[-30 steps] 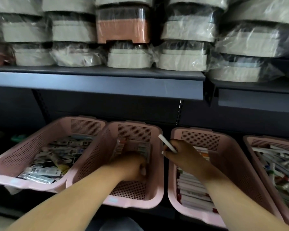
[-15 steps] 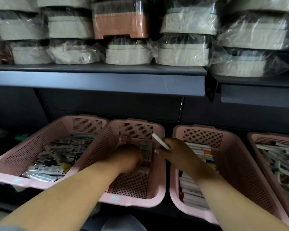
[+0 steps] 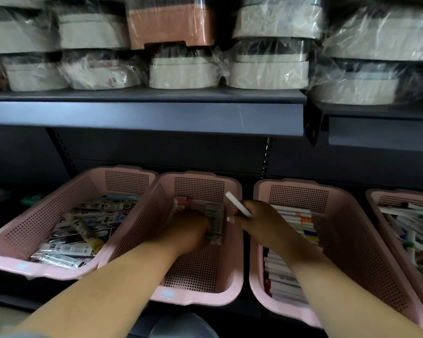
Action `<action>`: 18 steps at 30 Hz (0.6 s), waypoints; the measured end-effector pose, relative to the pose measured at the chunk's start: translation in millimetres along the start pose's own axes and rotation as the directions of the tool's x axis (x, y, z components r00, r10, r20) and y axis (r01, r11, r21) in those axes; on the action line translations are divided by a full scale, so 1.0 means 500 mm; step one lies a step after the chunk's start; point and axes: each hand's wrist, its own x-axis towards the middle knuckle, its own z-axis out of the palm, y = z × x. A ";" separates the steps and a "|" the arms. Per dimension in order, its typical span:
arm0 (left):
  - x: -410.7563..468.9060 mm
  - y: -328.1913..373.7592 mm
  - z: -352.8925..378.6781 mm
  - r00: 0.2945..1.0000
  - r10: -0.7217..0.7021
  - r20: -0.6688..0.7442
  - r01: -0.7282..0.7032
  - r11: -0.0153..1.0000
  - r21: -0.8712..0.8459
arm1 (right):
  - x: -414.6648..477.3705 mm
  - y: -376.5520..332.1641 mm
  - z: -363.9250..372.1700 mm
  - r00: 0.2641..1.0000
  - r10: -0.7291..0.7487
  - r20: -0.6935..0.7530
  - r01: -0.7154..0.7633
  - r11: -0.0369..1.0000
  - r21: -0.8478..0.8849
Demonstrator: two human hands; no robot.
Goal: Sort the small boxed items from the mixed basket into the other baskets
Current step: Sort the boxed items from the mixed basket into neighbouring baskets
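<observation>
Counting them up, four pink baskets (image 3: 42,270) sat in a row under the dark shelf (image 3: 144,115), which carried stacks of plastic-wrapped tubs (image 3: 183,74). Down in the second basket (image 3: 198,267) the left hand (image 3: 186,232) covered some small boxes (image 3: 215,219), fingers hidden, so I couldn't tell if it gripped any. Over the gap beside the third basket (image 3: 347,230), the right hand (image 3: 261,223) pinched one slim white box (image 3: 237,204). Labels were too blurry to read.

A dark upper shelf (image 3: 144,115) carries stacked plastic-wrapped tubs (image 3: 183,74), mostly beige, plus one terracotta tub (image 3: 171,25). The lower shelf (image 3: 7,289) bears four pink baskets in a row: the leftmost basket (image 3: 59,270) touches the second basket (image 3: 200,297), while the third basket (image 3: 352,252) and rightmost basket (image 3: 396,193) stand slightly apart.
</observation>
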 end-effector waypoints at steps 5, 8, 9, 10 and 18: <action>0.010 0.001 0.004 0.999 -0.029 0.017 0.028 0.998 0.062 | -0.002 -0.003 -0.002 1.000 -0.009 0.001 0.009 1.000 -0.018; 0.013 0.001 0.003 0.998 -0.046 0.031 0.044 0.996 0.081 | -0.003 -0.005 -0.003 1.000 -0.009 0.004 0.009 1.000 -0.010; 0.015 0.000 0.005 0.998 -0.047 0.033 0.044 0.996 0.080 | -0.003 -0.005 -0.003 1.000 -0.009 0.006 0.009 1.000 -0.008; 0.016 0.000 0.007 0.998 -0.046 0.035 0.043 0.996 0.082 | -0.003 -0.005 -0.003 1.000 -0.008 0.008 0.008 1.000 -0.008; 0.007 -0.010 -0.026 1.000 0.005 -0.023 -0.007 0.995 -0.096 | -0.004 -0.014 -0.011 1.000 -0.002 0.018 0.001 1.000 0.018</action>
